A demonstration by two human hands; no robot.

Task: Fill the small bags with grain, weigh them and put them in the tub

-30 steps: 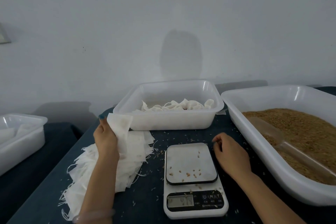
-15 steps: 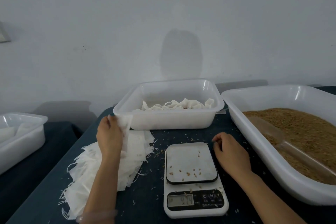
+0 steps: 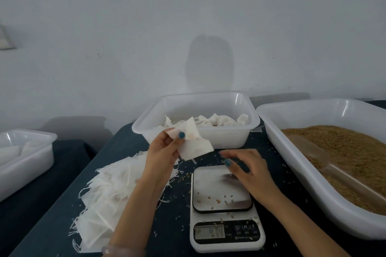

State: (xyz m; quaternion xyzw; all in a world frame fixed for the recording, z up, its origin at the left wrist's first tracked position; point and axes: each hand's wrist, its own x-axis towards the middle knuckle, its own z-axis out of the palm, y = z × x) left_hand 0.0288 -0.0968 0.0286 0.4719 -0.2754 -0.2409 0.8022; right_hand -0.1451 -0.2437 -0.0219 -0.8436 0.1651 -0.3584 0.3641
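Observation:
My left hand [image 3: 165, 152] pinches an empty white bag [image 3: 193, 142] and holds it up in front of the white tub [image 3: 248, 129], which has filled bags in it. A heap of empty bags [image 3: 108, 198] lies on the dark cloth at the left. My right hand [image 3: 246, 170] hovers over the far edge of the white scale [image 3: 226, 208], fingers loosely spread toward the bag and holding nothing; it is blurred. Loose grains lie on the scale plate. The big tray of brown grain [image 3: 344, 152] at the right has a clear scoop [image 3: 313, 152] lying in it.
Another white tub [image 3: 27, 156] stands on a lower surface at the far left. Stray grains dot the dark tablecloth [image 3: 173, 223] around the scale. A plain wall rises close behind the tubs.
My left hand has lifted one bag off the heap and carried it right, toward the centre. My right hand has moved left from beside the scale to over its far edge.

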